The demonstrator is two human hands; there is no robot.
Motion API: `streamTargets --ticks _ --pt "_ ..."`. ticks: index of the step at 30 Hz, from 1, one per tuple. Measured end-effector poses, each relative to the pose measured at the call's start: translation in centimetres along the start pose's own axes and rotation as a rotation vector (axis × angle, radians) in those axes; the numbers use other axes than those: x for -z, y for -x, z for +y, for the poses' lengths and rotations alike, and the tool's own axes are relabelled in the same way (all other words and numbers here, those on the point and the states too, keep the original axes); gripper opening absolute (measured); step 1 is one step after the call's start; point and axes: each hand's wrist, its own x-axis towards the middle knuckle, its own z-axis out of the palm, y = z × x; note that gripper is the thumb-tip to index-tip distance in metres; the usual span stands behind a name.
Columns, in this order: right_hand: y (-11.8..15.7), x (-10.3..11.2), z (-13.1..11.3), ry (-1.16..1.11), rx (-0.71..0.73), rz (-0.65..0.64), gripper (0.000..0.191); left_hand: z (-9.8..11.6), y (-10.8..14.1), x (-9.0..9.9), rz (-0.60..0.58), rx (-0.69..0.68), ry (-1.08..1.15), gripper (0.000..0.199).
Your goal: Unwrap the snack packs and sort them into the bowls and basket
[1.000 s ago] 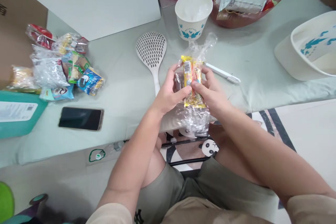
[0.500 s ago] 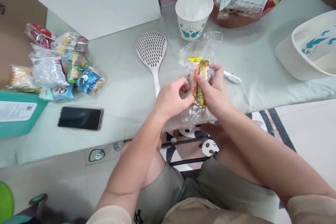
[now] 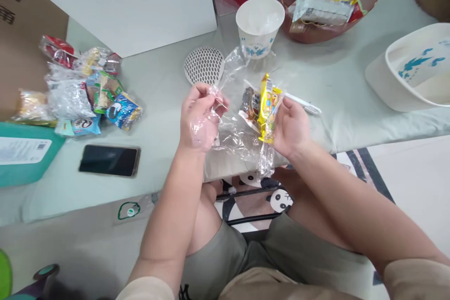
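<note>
My left hand (image 3: 202,117) is closed on the edge of a crinkled clear plastic wrapper (image 3: 237,138), which stretches toward the right. My right hand (image 3: 291,126) has its fingers curved behind a bundle of small snack packets, the fingertips partly hidden. A yellow packet (image 3: 265,110) stands out at the front of the bundle, with a dark packet (image 3: 251,102) left of it. Just behind my left hand lies a slotted skimmer (image 3: 204,65), its handle hidden. The white tip of a tool (image 3: 309,107) shows beyond my right hand.
A white paper cup (image 3: 260,28) stands behind the wrapper. A red bowl (image 3: 316,33) of packets is at the back right, a white bin (image 3: 393,77) at the right. Snack packets (image 3: 70,98) and a phone (image 3: 109,160) lie left, beside a teal container (image 3: 28,168).
My left hand has moved left and away from the packets, drawing the clear wrapper out. The packets have shifted and spread, so the dark one now shows. My right hand's thumb has come off their front.
</note>
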Motion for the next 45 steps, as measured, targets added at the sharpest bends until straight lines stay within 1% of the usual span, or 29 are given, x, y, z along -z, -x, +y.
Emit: streamTargets --ticks 3,4,7,9,11,12,14,16,17,18,22,24,26,28,30,32,34,36,38,41,43,45 --pt "0.4 -0.2 -0.2 -0.121 -0.17 -0.096 0.052 1.0 0.7 -0.9 -0.078 -0.002 0.14 0.015" --pt "0.6 -0.2 -0.3 -0.139 -0.204 -0.116 0.056 1.4 1.0 -1.2 -0.106 0.001 0.188 0.015" --pt "1.0 -0.3 -0.3 -0.132 -0.225 -0.111 0.059 2.4 1.9 -1.9 -0.151 0.003 0.307 0.013" --pt "1.1 -0.4 -0.1 -0.151 -0.251 -0.101 0.059 3.0 2.2 -2.2 -0.158 0.021 0.367 0.014" --pt "1.2 -0.6 0.2 -0.231 -0.33 -0.136 0.061 3.6 2.3 -2.2 -0.154 0.021 0.406 0.015" --pt "1.2 -0.7 0.3 -0.284 -0.37 -0.163 0.063 3.8 2.3 -2.2 -0.139 0.016 0.41 0.019" --pt "1.3 -0.8 0.5 -0.371 -0.417 -0.196 0.065 4.2 2.2 -2.1 -0.101 -0.005 0.384 0.037" --pt "1.4 -0.9 0.7 -0.406 -0.417 -0.193 0.06 4.7 2.2 -1.8 -0.074 -0.024 0.343 0.052" --pt "1.5 -0.9 0.7 -0.411 -0.413 -0.189 0.057 4.9 2.1 -1.5 -0.067 -0.041 0.33 0.054" --pt "1.5 -1.0 0.8 -0.416 -0.411 -0.187 0.056 5.1 2.1 -1.3 -0.059 -0.069 0.324 0.054" --pt "1.7 -1.2 0.7 -0.457 -0.417 -0.193 0.056 6.0 2.0 0.2 -0.016 -0.205 0.324 0.036" --pt "1.7 -1.3 0.6 -0.48 -0.428 -0.179 0.053 6.3 1.8 1.1 -0.013 -0.246 0.324 0.034" --pt "1.7 -1.4 0.4 -0.499 -0.446 -0.145 0.053 6.4 1.3 2.0 -0.008 -0.26 0.358 0.034" --pt "1.6 -1.3 0.2 -0.508 -0.458 -0.096 0.05 6.2 0.6 2.8 0.026 -0.217 0.419 0.032" --pt "1.4 -1.0 -0.2 -0.509 -0.439 -0.039 0.045 5.5 -0.3 3.4 0.13 -0.156 0.484 0.03" --pt "1.1 -0.4 -0.6 -0.495 -0.385 0.01 0.04 4.7 -1.3 3.8 0.308 -0.073 0.512 0.031" --pt "0.7 0.3 -1.0 -0.455 -0.3 0.059 0.037 3.8 -2.1 4.0 0.483 0.052 0.475 0.027" --pt "0.1 1.1 -1.2 -0.393 -0.204 0.109 0.035 3.1 -2.6 4.1 0.585 0.145 0.421 0.021" --pt "-0.4 1.9 -1.4 -0.332 -0.113 0.151 0.033 2.9 -2.9 4.4 0.64 0.159 0.394 0.018" --pt "-0.7 2.7 -1.8 -0.28 -0.009 0.203 0.03 3.2 -3.1 5.3 0.701 0.135 0.38 0.017" --pt "-0.8 2.8 -2.3 -0.266 0.061 0.257 0.028 3.3 -3.2 5.8 0.696 0.134 0.37 0.018" --pt "-1.1 2.6 -3.2 -0.235 0.143 0.312 0.029 3.2 -3.3 6.0 0.649 0.145 0.356 0.017"
